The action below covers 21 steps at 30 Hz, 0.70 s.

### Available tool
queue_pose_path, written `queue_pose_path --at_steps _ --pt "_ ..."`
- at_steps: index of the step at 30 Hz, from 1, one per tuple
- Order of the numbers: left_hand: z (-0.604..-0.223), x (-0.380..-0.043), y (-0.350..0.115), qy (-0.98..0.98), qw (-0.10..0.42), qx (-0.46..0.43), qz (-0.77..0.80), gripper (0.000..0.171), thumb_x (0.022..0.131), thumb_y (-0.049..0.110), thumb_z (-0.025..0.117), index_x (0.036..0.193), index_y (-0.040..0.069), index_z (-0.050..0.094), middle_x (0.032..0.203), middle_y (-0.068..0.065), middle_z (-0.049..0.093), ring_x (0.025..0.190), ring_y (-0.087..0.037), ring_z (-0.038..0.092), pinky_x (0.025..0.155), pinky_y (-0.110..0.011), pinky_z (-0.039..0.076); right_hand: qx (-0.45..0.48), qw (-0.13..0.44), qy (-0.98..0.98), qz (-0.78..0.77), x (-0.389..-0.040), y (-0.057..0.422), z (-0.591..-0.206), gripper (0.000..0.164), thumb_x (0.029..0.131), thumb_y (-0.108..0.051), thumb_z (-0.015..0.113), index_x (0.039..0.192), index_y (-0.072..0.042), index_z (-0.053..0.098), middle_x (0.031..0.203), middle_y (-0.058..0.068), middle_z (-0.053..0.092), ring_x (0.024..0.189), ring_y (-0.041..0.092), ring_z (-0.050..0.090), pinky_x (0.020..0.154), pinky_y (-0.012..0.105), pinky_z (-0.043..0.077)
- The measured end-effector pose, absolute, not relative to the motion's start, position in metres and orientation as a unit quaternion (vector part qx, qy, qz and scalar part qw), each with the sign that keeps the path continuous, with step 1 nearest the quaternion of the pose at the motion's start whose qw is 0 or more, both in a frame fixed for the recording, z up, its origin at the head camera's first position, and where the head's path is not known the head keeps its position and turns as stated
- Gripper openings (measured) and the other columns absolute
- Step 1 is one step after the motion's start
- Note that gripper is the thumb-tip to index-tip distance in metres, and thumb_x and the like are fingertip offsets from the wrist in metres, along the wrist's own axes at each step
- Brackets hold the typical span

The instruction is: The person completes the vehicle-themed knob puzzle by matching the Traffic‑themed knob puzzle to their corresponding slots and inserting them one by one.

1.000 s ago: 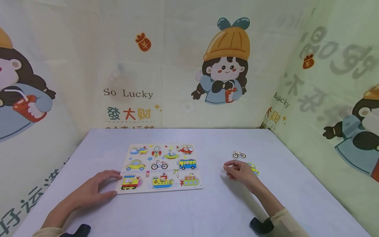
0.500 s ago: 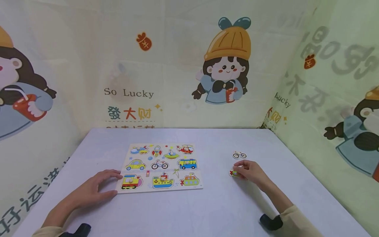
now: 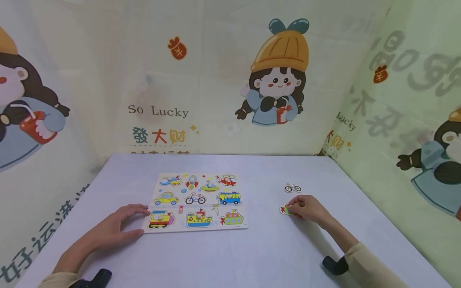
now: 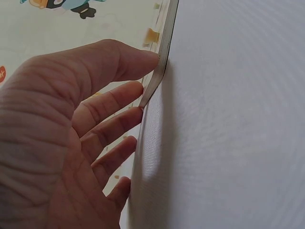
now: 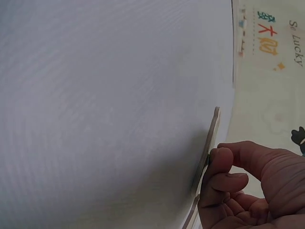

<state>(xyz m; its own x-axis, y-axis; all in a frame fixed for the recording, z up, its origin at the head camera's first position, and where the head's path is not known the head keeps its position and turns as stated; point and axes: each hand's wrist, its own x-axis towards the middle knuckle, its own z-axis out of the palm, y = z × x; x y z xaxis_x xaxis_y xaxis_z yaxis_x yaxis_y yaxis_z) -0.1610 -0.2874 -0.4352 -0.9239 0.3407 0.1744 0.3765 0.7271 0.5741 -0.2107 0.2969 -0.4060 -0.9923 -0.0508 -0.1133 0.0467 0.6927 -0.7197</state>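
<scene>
In the head view a wooden puzzle board (image 3: 212, 210) with vehicle pictures lies left of centre. My left hand (image 3: 117, 226) rests at its left edge, thumb near the front corner and fingers spread, touching the edge. The left wrist view shows that thumb (image 4: 128, 62) against the board's edge (image 4: 164, 50). To the right, my right hand (image 3: 307, 209) pinches a submarine puzzle piece (image 3: 284, 209) whose red propeller end shows; fingers cover the rest. Seen from the right wrist, the piece (image 5: 208, 152) appears edge-on beneath the curled fingers (image 5: 221, 183).
A bicycle puzzle piece (image 3: 293, 188) lies just behind my right hand. Another piece's edge (image 5: 191, 214) shows beside the held one in the right wrist view. Knobbed pieces such as the bus (image 3: 229, 198) sit in the board. A printed cloth backdrop (image 3: 216, 80) surrounds the white table (image 3: 201, 260).
My right hand has shifted right, uncovering the submarine piece's end and taking hold of it. The yellow car piece, visible earlier, is now hidden behind that hand. My left hand stays at the board.
</scene>
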Motion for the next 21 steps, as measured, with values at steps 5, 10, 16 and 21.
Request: queue_pose_path --at_steps 5,10,16,21 --pt "-0.434 -0.161 -0.287 -0.929 0.029 -0.193 -0.315 0.045 0.084 0.034 0.083 0.124 0.023 0.066 0.141 -0.013 0.058 0.134 -0.046 0.047 0.103 -0.073 0.04 0.004 0.057 0.923 -0.38 -0.212 0.297 -0.406 0.019 0.092 -0.017 0.076 0.098 -0.001 0.066 0.075 0.002 0.065 0.068 0.015 0.057 0.058 0.026 0.047" --pt "-0.435 -0.162 -0.287 -0.929 0.025 -0.19 -0.316 0.045 0.084 0.036 0.083 0.124 0.023 0.066 0.142 -0.014 0.058 0.134 -0.046 0.047 0.103 -0.073 0.04 0.009 0.055 0.925 -0.375 -0.213 0.296 -0.407 0.018 0.091 -0.017 0.076 0.095 -0.002 0.066 0.073 0.001 0.064 0.068 0.015 0.056 0.058 0.026 0.045" --pt "-0.435 -0.162 -0.288 -0.93 0.026 -0.19 -0.314 0.045 0.084 0.035 0.083 0.124 0.023 0.066 0.141 -0.014 0.058 0.134 -0.046 0.047 0.103 -0.073 0.04 -0.006 0.057 0.91 -0.41 -0.212 0.291 -0.404 0.018 0.09 -0.015 0.077 0.098 -0.001 0.067 0.074 0.001 0.064 0.069 0.014 0.057 0.059 0.024 0.048" --pt "-0.436 -0.162 -0.288 -0.929 0.026 -0.189 -0.316 0.045 0.084 0.035 0.083 0.124 0.023 0.066 0.141 -0.014 0.058 0.134 -0.046 0.047 0.104 -0.073 0.039 -0.03 0.073 0.886 -0.456 -0.21 0.281 -0.398 0.023 0.091 -0.017 0.076 0.101 0.001 0.066 0.075 0.001 0.063 0.07 0.015 0.057 0.061 0.024 0.051"
